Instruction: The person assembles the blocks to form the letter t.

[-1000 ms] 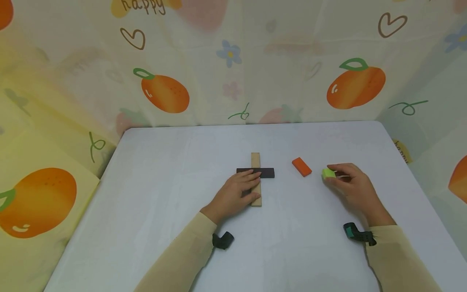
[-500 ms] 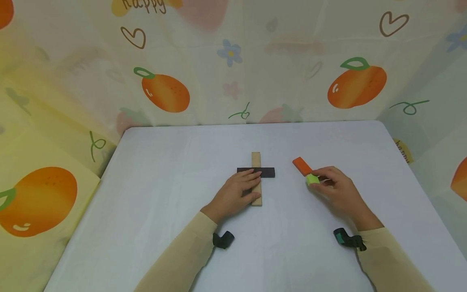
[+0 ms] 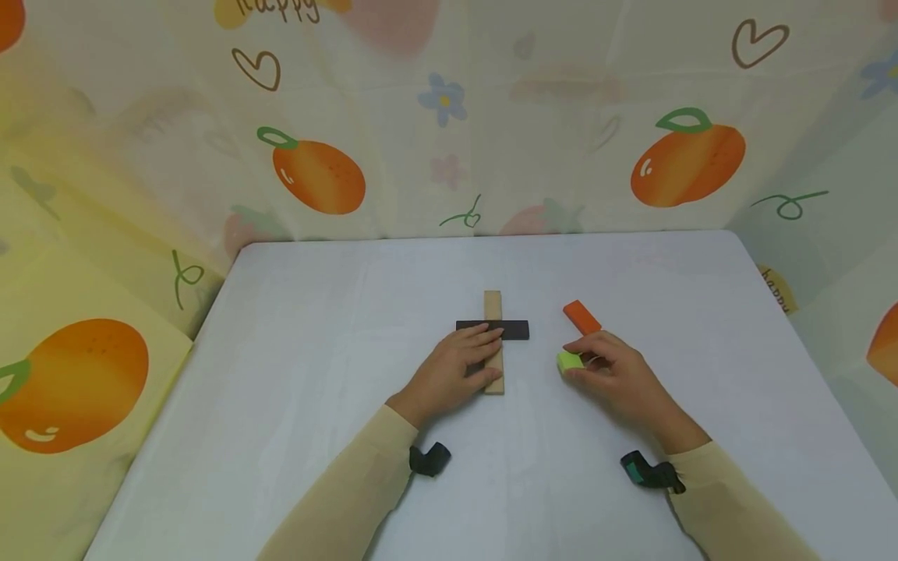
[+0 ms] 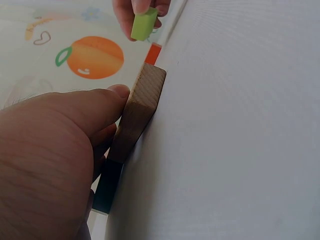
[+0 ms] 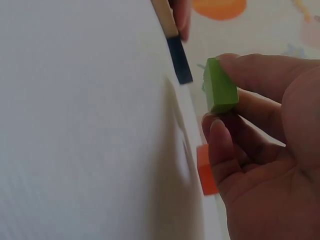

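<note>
While the green block sits pinched between the thumb and fingers of the right hand, it appears to be clear of the worktop, near the orange block and apart from the cross-shaped arrangement. The step in hand looks like handling one loose block while the others are steadied. The next move would seem to call for a firm pinch, a check on which face points down, and a path that spares both the orange block and the cross.

At that cross, a dark bar lies crosswise to a pale wooden piece. The left hand lies over them, its fingers extended and resting on the dark bar, the thumb against the pale wood.

Whether the wood runs beneath the bar or is two pieces butted against it, I cannot tell. The left hand hides part of both; the right hand cuts into the orange block's near end. Only a sliver of the left hand shows in the right wrist view.
</note>
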A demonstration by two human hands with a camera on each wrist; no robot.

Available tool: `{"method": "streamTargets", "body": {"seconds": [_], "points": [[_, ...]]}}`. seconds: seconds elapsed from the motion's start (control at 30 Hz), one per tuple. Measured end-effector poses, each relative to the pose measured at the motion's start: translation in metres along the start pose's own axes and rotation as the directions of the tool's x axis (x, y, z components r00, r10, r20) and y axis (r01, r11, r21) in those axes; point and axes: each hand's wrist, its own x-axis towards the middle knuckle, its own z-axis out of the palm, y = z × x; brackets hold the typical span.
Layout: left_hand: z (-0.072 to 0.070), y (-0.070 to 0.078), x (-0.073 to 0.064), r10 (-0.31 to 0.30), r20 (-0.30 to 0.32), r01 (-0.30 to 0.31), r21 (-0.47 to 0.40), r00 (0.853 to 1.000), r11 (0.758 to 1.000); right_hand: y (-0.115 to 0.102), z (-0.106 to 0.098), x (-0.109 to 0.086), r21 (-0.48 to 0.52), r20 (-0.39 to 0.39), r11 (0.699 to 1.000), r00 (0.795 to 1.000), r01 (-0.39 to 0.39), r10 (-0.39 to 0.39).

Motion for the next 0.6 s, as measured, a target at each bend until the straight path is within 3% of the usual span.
{"method": "streamTargets", "body": {"seconds": [0.3, 0.6], "points": [[0.0, 0.0, 0.002, 0.007, 0.002, -0.007, 0.003, 1.0, 1.0, -0.012, 0.02, -0.002, 0.001, 0.064, 0.999, 0.997, -0.035, 0.035], [0.0, -0.001, 0.002, 0.017, -0.004, -0.017, 0.016, 1.0, 1.0, -0.024, 0.039, -0.003, 0.071, 0.134, 0.997, 0.99, 0.028, -0.037]]}}
